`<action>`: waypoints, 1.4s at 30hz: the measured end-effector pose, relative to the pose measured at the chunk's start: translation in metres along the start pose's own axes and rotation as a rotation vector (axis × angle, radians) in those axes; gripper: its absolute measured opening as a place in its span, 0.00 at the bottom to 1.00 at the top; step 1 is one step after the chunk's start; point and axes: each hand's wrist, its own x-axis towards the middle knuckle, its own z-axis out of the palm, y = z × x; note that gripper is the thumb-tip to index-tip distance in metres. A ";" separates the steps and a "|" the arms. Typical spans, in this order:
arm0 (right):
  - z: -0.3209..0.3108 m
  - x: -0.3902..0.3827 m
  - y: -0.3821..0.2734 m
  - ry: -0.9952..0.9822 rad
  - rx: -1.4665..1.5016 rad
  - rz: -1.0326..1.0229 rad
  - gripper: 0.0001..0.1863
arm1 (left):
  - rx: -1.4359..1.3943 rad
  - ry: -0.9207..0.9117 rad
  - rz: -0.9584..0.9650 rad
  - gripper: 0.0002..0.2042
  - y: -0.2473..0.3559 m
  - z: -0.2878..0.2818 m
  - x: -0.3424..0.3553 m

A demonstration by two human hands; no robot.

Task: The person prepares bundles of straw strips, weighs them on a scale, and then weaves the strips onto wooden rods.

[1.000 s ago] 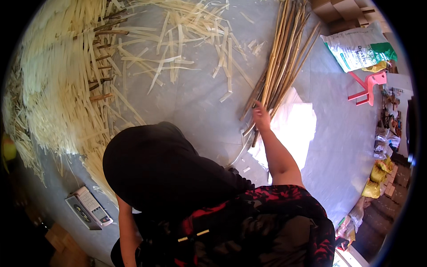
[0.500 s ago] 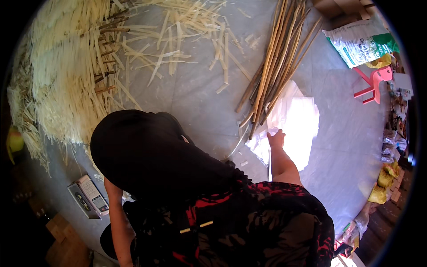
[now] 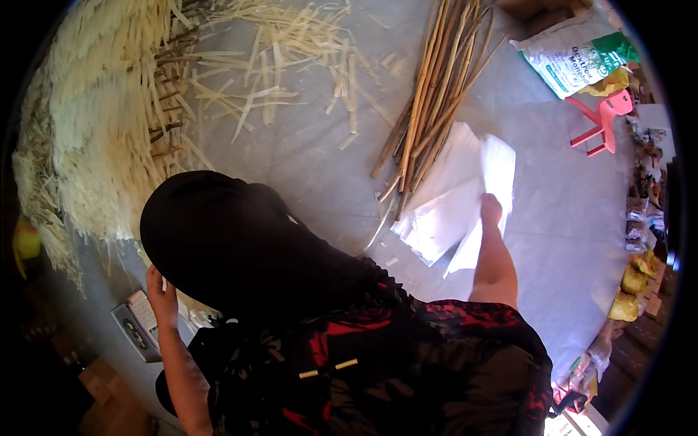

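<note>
A bare arm reaches forward on the right, and my right hand [image 3: 491,211] is closed on the folded right part of a thin white sheet [image 3: 443,192]. That part is brightly lit; the rest of the sheet lies on the floor, its upper left edge under a bundle of long brown sticks [image 3: 429,109]. On the left, my left hand [image 3: 161,294] is raised beside the black head covering [image 3: 225,240], fingers curled. What it holds, if anything, cannot be made out. Pale strips [image 3: 195,311] show just to its right, partly hidden by black cloth.
A large mass of pale strips [image 3: 102,145] on sticks fills the left, with loose strips [image 3: 273,80] on the grey floor [image 3: 305,160]. A flat box [image 3: 138,327] lies lower left. Right stand a pink chair [image 3: 602,120] and a white-green sack [image 3: 571,54].
My right hand has moved right, carrying the sheet's edge into a fold. My left hand has come up into view beside the black head covering. The whole view has shifted slightly.
</note>
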 end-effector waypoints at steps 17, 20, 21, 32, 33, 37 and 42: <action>-0.140 0.034 -0.060 -0.288 1.268 0.203 0.26 | -0.130 0.043 0.070 0.11 -0.007 0.009 0.011; -0.110 0.035 -0.032 -0.118 1.161 0.313 0.17 | -0.026 0.052 0.009 0.10 -0.016 -0.006 -0.005; -0.104 0.035 -0.021 -0.059 1.100 0.357 0.15 | 0.004 0.050 -0.014 0.10 -0.020 -0.010 -0.011; 0.102 -0.141 -0.158 -0.501 -0.187 0.137 0.57 | -0.151 0.056 -0.064 0.12 -0.025 0.002 -0.026; 0.099 -0.148 -0.180 -0.476 -0.146 0.196 0.56 | -0.182 0.055 -0.057 0.12 -0.027 0.002 -0.026; 0.110 -0.118 -0.154 -0.420 -0.169 0.128 0.23 | -0.068 0.032 0.002 0.12 -0.010 0.010 -0.019; 0.054 -0.103 -0.132 -0.301 -0.170 0.096 0.18 | -0.127 0.036 -0.042 0.12 -0.008 0.002 -0.017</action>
